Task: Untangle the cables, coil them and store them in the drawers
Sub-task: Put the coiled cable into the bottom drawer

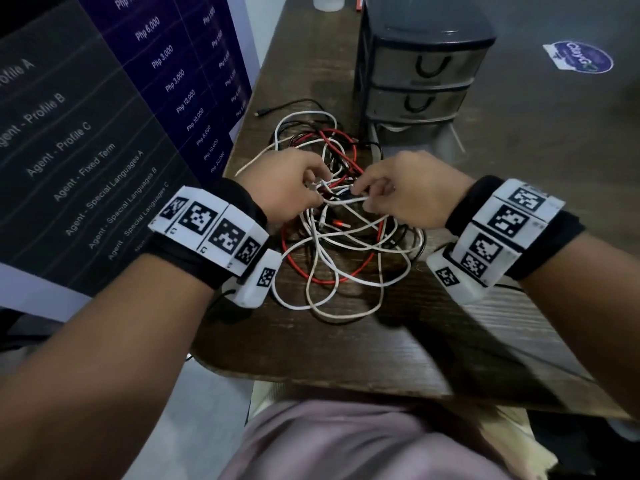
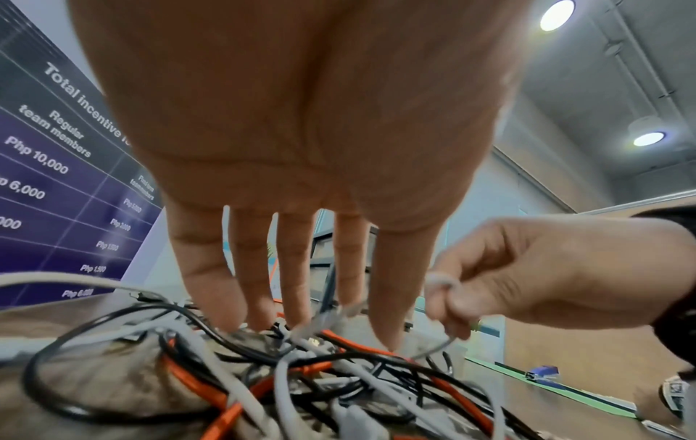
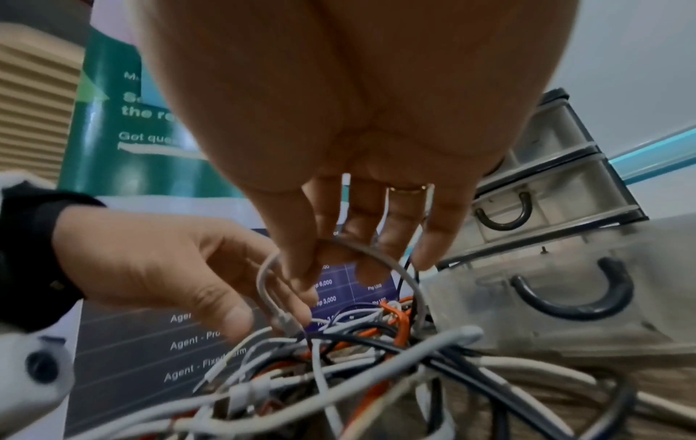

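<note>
A tangle of white, red and black cables lies on the dark wooden table. My left hand and right hand meet over its middle, each pinching a white cable that runs between them. In the right wrist view my right hand holds a loop of the white cable between thumb and forefinger, and the left hand holds the cable near its plug. In the left wrist view my left hand's fingers reach down into the cables. The dark drawer unit stands just behind the tangle.
The two upper drawers are closed, and the lowest drawer seems to jut forward. A printed banner runs along the table's left edge. A white cup stands at the far end. The table's near edge is by my lap.
</note>
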`<state>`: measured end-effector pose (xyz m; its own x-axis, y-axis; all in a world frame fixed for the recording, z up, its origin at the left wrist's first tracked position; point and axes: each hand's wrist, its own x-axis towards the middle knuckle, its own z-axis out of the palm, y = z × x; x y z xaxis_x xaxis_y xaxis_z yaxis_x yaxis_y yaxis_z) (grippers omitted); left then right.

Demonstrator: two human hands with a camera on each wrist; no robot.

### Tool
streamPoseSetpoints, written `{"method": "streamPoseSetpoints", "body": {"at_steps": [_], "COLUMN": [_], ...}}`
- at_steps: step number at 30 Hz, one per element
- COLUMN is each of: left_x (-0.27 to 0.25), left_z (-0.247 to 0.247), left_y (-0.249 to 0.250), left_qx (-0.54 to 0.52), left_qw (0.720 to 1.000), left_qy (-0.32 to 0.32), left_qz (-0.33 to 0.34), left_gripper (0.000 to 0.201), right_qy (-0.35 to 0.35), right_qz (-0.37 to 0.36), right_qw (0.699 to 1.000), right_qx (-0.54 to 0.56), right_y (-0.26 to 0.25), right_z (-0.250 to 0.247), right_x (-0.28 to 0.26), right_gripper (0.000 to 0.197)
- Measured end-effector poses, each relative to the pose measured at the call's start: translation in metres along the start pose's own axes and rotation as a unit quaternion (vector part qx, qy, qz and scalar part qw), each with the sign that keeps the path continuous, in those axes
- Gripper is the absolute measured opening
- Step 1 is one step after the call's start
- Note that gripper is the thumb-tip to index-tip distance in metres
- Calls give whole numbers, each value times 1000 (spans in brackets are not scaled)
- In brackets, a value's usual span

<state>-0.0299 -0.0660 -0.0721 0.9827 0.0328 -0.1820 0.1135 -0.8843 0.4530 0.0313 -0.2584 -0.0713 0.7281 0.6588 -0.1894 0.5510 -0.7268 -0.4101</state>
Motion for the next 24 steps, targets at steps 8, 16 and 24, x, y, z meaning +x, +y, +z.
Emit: {"method": "streamPoseSetpoints", "body": {"at_steps": [8, 16, 24], "left_x": [2, 3, -16], "left_z": [2, 0, -6], "left_y": [21, 25, 13], "left_qx": [-117, -208, -139], "left_qw": [984, 973, 987], "left_qy": [53, 58, -70], "left_qz": [126, 79, 49], "left_gripper": [14, 26, 43], "right_qy": [156, 207, 167], "right_qz": [-105, -153, -22], "right_qw": [969, 950, 962], "right_qx": [159, 178, 213], "right_y": [2, -3, 7], "right_z": [-18, -24, -27], "right_x": [-7, -8, -11], "right_gripper": [17, 17, 14]}}
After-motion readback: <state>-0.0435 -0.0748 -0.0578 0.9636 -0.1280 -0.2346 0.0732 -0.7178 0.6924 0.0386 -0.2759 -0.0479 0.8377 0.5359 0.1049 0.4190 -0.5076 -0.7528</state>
